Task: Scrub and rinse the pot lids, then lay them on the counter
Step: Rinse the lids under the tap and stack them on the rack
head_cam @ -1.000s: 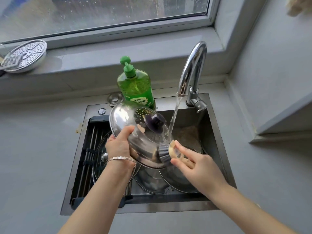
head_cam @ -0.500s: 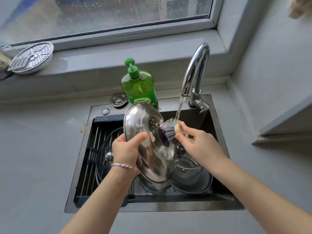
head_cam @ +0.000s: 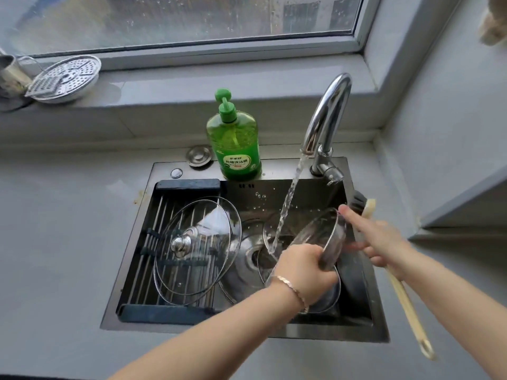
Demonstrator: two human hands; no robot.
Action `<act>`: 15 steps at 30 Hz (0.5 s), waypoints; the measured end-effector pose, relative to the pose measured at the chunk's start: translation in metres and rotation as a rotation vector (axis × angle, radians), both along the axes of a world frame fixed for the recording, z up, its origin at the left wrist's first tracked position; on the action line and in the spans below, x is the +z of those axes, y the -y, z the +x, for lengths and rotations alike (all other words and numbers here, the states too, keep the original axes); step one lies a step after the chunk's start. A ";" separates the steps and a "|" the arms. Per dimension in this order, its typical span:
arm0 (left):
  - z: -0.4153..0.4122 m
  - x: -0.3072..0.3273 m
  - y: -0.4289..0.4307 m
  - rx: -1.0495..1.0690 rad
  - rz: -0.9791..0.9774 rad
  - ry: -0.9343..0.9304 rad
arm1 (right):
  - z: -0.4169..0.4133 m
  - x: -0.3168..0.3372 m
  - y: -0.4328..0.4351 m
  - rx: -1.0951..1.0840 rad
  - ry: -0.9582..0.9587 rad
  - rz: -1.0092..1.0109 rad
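Single view, head-worn, wide-angle. It looks forward and steeply down from the near side of the counter (head_cam: pixel 55 242) onto the sink (head_cam: pixel 277 167). Close range: both forearms (head_cam: pixel 208 333) enter from the bottom edge. The left hand (head_cam: pixel 301 270) on the lid (head_cam: pixel 326 234) and the right hand (head_cam: pixel 384 239) with the brush (head_cam: pixel 406 305) sit right of centre. Faucet (head_cam: pixel 329 111) far right, soap bottle (head_cam: pixel 236 144) far centre. Window (head_cam: pixel 192 20) and sill (head_cam: pixel 247 78) fill the top. Straight lines bow toward the frame edges.
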State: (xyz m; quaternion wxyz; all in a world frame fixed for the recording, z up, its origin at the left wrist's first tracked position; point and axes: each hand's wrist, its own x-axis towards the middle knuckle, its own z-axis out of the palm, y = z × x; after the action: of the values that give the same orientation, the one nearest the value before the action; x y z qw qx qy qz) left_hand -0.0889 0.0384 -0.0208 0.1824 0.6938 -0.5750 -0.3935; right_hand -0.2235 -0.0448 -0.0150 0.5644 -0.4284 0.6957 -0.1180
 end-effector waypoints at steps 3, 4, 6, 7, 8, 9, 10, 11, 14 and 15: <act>-0.026 -0.009 -0.001 -0.231 -0.056 0.185 | -0.012 0.002 -0.004 0.052 -0.113 -0.005; -0.031 -0.014 -0.001 -0.303 -0.102 0.247 | -0.016 0.001 -0.005 0.036 -0.107 0.022; -0.036 -0.018 0.000 -0.438 -0.152 0.323 | -0.023 -0.005 -0.008 -0.004 -0.085 0.055; -0.036 -0.016 0.001 -0.480 -0.162 0.331 | -0.025 -0.009 -0.009 -0.011 -0.096 0.044; -0.034 -0.016 0.003 -0.493 -0.156 0.310 | -0.027 -0.012 -0.010 -0.015 -0.120 0.021; -0.030 -0.015 0.003 -0.462 -0.143 0.257 | -0.029 -0.015 -0.010 -0.022 -0.135 -0.003; -0.022 -0.016 0.001 -0.387 -0.109 0.203 | -0.030 -0.016 -0.011 -0.036 -0.143 -0.021; -0.011 -0.022 0.000 -0.278 -0.067 0.130 | -0.032 -0.017 -0.012 -0.060 -0.140 -0.032; 0.033 -0.051 -0.002 0.137 0.117 -0.010 | -0.039 -0.020 -0.012 -0.140 -0.111 -0.050; 0.047 -0.056 -0.003 0.247 0.218 -0.033 | -0.041 -0.021 -0.012 -0.162 -0.094 -0.047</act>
State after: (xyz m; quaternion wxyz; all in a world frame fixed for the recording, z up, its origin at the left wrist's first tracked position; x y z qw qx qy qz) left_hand -0.0424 0.0415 -0.0766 0.1623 0.7683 -0.4361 -0.4396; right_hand -0.2641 -0.0328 -0.0363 0.5096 -0.3890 0.7507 -0.1594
